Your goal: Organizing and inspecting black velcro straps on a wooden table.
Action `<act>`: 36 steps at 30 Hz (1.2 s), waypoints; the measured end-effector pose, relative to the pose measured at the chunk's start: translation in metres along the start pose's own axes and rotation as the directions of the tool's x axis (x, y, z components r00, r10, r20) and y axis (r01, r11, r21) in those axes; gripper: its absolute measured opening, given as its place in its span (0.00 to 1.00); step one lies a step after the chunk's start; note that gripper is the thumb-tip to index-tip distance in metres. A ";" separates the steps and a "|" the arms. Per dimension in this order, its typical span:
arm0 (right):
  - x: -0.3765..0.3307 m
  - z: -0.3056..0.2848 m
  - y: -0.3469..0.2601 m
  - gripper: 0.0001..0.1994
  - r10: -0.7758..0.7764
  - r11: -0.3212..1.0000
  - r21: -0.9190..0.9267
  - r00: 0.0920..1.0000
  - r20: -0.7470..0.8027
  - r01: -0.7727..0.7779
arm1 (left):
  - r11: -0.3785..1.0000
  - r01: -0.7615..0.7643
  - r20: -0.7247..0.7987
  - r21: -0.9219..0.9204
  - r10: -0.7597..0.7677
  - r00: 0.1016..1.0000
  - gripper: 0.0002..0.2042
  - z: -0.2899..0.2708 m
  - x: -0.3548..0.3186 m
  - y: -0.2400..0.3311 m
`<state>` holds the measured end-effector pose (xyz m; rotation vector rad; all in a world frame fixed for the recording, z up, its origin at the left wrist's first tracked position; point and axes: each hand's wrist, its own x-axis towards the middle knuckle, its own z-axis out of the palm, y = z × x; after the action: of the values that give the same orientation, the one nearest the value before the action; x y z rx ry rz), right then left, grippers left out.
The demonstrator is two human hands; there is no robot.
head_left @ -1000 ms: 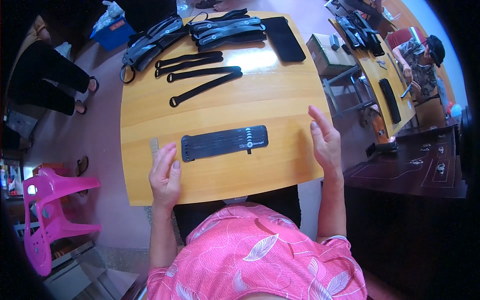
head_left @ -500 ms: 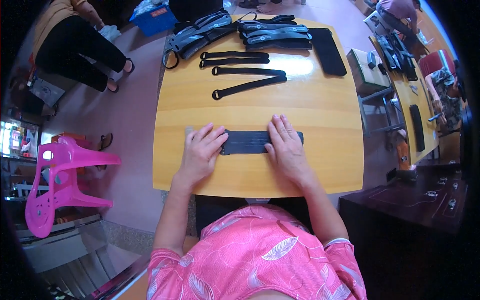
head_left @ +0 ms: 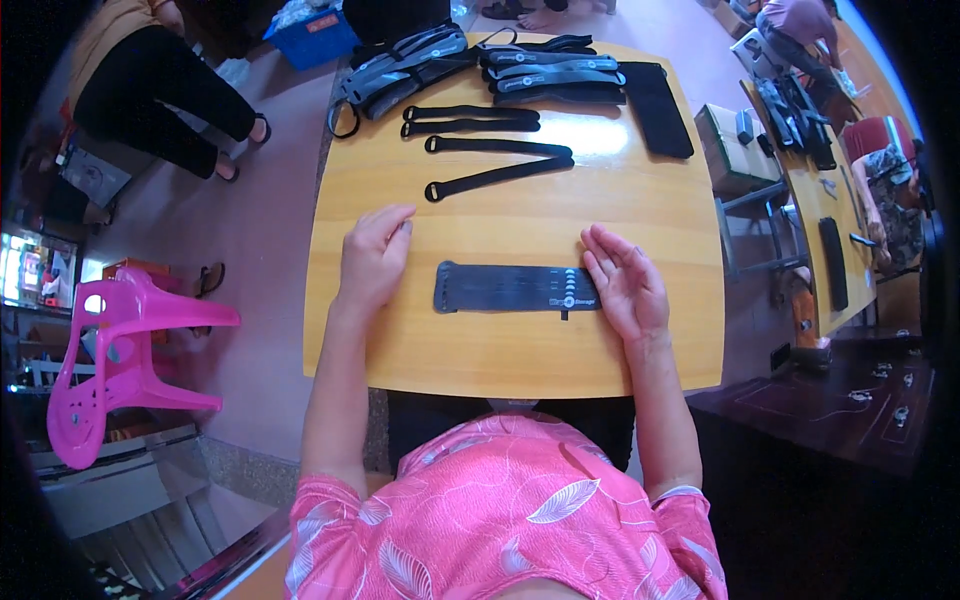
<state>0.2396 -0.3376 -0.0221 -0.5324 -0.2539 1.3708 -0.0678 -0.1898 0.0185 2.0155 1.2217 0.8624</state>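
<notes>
A flat dark grey rectangular piece [head_left: 500,288], with pale printing near its right end and a small black tab at its lower edge, lies on the wooden table [head_left: 480,350] in front of me. To its left, my left hand [head_left: 374,260] hovers, loosely bent and free of it. My right hand [head_left: 632,288] is by the right end, palm turned inward, fingers apart, holding nothing; whether it touches that end I cannot tell. Beyond the piece lie several black straps with ring ends [head_left: 500,148].
Bundles of grey and black straps [head_left: 555,75] and a black flat piece [head_left: 656,110] lie along the far edge. Left of the table stand a pink stool [head_left: 130,350] and a person [head_left: 150,100]. At right, someone sits by another table [head_left: 800,220].
Both hands have lifted off the dark grey piece and moved apart. Its printed right end, covered before, now shows.
</notes>
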 end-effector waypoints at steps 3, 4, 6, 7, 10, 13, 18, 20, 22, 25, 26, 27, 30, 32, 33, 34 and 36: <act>0.001 -0.007 -0.004 0.21 -0.012 0.993 0.120 0.998 0.069 0.003 | 0.971 -0.121 -0.027 0.204 0.129 0.991 0.15 0.018 0.026 -0.006; 0.001 -0.010 -0.007 0.22 -0.028 0.982 0.187 0.991 0.133 0.002 | 0.971 -0.126 -0.026 0.202 0.134 0.991 0.15 0.022 0.032 -0.008; -0.002 -0.011 -0.009 0.22 -0.060 0.974 0.227 0.983 0.171 0.020 | 0.892 -0.145 0.039 0.429 0.142 0.989 0.14 0.031 0.042 -0.009; -0.004 -0.010 -0.009 0.22 -0.087 0.963 0.268 0.975 0.207 0.029 | 0.893 -0.154 0.044 0.422 0.150 0.988 0.14 0.034 0.045 -0.010; -0.007 -0.003 -0.006 0.21 -0.112 0.991 0.097 0.964 0.239 0.091 | 0.911 -0.124 0.123 0.394 0.081 0.989 0.09 0.037 0.052 -0.014; -0.003 0.030 -0.003 0.14 -0.143 0.699 -0.691 0.983 0.119 0.185 | 0.901 -0.211 0.066 0.380 0.202 0.977 0.05 0.037 0.042 -0.010; 0.044 0.073 0.031 0.19 -0.235 -0.544 -0.721 0.748 0.621 0.428 | 0.985 0.139 0.241 -0.099 -0.112 0.964 0.05 0.033 0.018 0.048; 0.064 0.068 0.043 0.21 -0.197 -0.632 -0.625 0.685 0.701 0.458 | 0.968 0.092 0.264 -0.233 -0.028 0.964 0.06 0.036 0.016 0.047; 0.077 0.065 0.045 0.18 -0.170 -0.643 -0.591 0.662 0.730 0.487 | 0.877 0.187 0.449 -0.443 0.036 0.893 0.07 0.033 0.020 0.050; 0.082 0.061 0.048 0.16 -0.067 -0.572 -0.651 0.762 0.644 0.499 | 0.955 -0.240 0.195 -0.173 0.272 0.942 0.13 0.049 0.050 0.023; 0.082 0.059 0.050 0.15 -0.084 -0.544 -0.668 0.760 0.645 0.507 | 0.850 -0.478 0.058 0.221 0.478 0.876 0.16 0.054 0.056 0.017; 0.082 0.056 0.049 0.15 -0.102 -0.520 -0.684 0.758 0.645 0.512 | 0.837 -0.394 0.161 0.381 0.359 0.919 0.21 0.059 0.058 0.016; 0.077 0.046 0.042 0.13 -0.091 -0.465 -0.724 0.786 0.611 0.509 | 0.741 -0.367 0.286 0.563 0.242 0.927 0.23 0.073 0.059 -0.001; 0.066 0.043 0.012 0.14 -0.158 -0.010 -0.952 0.939 0.305 0.307 | 0.762 -0.343 0.287 0.548 0.214 0.934 0.23 0.070 0.058 -0.005; 0.066 0.032 -0.009 0.09 -0.295 0.395 -0.829 0.909 0.293 0.396 | 0.781 -0.319 0.287 0.537 0.187 0.940 0.24 0.070 0.057 -0.003; 0.062 0.027 -0.038 0.09 -0.373 0.604 -0.703 0.912 0.168 0.376 | 0.784 -0.314 0.287 0.535 0.180 0.941 0.24 0.067 0.056 -0.003; 0.045 0.007 -0.099 0.09 -0.654 0.639 -0.648 0.736 -0.174 0.415 | 0.775 -0.292 0.292 0.560 0.145 0.945 0.24 0.068 0.056 -0.002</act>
<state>0.3302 -0.3031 0.0276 -1.1265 -0.4605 0.5282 0.0043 -0.1501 -0.0113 2.7237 1.2350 0.3223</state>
